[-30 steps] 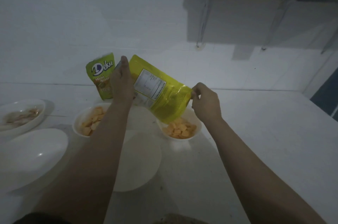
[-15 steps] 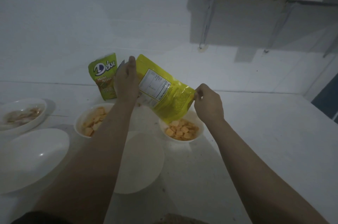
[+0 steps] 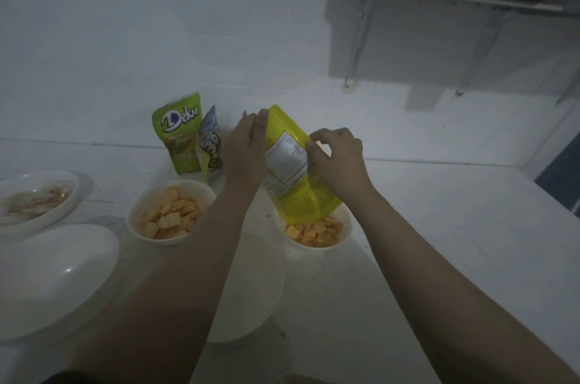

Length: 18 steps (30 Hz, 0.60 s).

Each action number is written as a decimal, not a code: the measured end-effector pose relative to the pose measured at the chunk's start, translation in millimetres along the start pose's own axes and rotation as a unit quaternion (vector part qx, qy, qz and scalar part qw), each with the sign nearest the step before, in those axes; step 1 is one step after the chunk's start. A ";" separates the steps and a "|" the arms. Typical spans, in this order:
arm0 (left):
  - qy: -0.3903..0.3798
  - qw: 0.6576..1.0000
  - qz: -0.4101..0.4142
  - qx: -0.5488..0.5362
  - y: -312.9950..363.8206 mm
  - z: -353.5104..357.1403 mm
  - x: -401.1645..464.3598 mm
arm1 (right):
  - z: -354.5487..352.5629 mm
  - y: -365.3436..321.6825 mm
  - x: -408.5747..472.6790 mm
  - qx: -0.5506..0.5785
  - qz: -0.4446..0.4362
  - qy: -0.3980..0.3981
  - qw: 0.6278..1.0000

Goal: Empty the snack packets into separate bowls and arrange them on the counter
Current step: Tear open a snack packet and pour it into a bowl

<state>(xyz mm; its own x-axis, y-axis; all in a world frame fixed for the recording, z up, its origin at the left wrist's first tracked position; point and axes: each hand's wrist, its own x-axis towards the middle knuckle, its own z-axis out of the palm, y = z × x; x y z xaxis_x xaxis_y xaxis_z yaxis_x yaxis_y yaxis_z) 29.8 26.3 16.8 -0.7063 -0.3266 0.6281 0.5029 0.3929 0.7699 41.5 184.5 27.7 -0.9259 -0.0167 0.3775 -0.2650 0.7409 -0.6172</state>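
1. Yellow snack packet (image 3: 293,170) upended, mouth down just above the right-hand snack bowl (image 3: 340,237), orange crackers (image 3: 314,233) piled beneath.
2. Left hand (image 3: 246,148) holding the packet's upper edge, fingers extended along it; exact grip partly hidden behind the hand. Right hand (image 3: 337,154) pinching the packet's side, fingers curled on the film.
3. Likely risk: packet mouth sitting toward the bowl's far rim, so a hard shake could throw crackers over the edge onto the desk (image 3: 439,226).
4. Possible risk: slippery film sliding from a light pinch, dropping the packet into the bowl.
5. Possible risk: left forearm passing just beside the second cracker bowl (image 3: 201,192) and over the empty bowl (image 3: 251,305); a careless pull back could nudge either.
6. Possible risk: standing packets close behind the left hand, easy to knock flat.
7. Count of packets: three. One yellow in hand, one green Deku packet (image 3: 180,132) upright by the wall, one silver packet (image 3: 210,145) touching or overlapping it.
8. Count of dishes: five. Two bowls with orange crackers, one dish (image 3: 67,195) at far left with paler snacks, one empty oval dish (image 3: 56,277), one empty bowl under the arms.
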 end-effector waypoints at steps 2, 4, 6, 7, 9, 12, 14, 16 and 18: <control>-0.008 1.000 0.014 -0.005 3.1 2.6 0.2 | 1.4 -9.3 3.9 0.050 -0.023 0.013 0.998; -0.015 0.999 0.034 0.000 4.7 5.1 1.0 | 1.4 -20.1 6.0 0.092 -0.044 0.038 0.994; -0.017 0.999 0.049 0.010 6.4 6.6 1.5 | 1.5 -30.1 8.3 0.111 -0.053 0.052 0.991; -0.018 0.998 0.054 0.013 6.8 7.5 1.4 | 1.6 -34.4 9.1 0.114 -0.051 0.062 0.990; -0.018 0.998 0.063 0.015 8.4 9.2 1.1 | 3.5 -38.0 9.9 0.129 -0.042 0.084 0.987; -0.005 0.996 0.083 0.032 6.0 8.0 3.6 | 4.3 -36.0 7.4 0.159 -0.036 0.107 0.981; 0.018 0.993 0.103 0.060 1.0 5.5 3.0 | 2.3 -31.8 4.7 0.179 -0.034 0.119 0.976; 0.037 0.994 0.073 0.075 -5.5 4.5 -5.0 | -1.9 -25.9 2.1 0.194 -0.026 0.135 0.971; 0.016 1.000 -0.004 0.023 -12.7 7.3 -17.1 | -7.2 -19.8 -0.4 0.205 -0.015 0.147 0.968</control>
<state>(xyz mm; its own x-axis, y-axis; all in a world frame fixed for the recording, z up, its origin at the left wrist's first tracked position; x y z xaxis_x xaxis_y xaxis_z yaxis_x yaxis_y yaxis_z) 31.9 33.1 -4.5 -0.6940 -0.3562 0.6257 0.4733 0.4292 0.7693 49.1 174.7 44.8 -0.8154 0.2018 0.5426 -0.4313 0.4134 -0.8019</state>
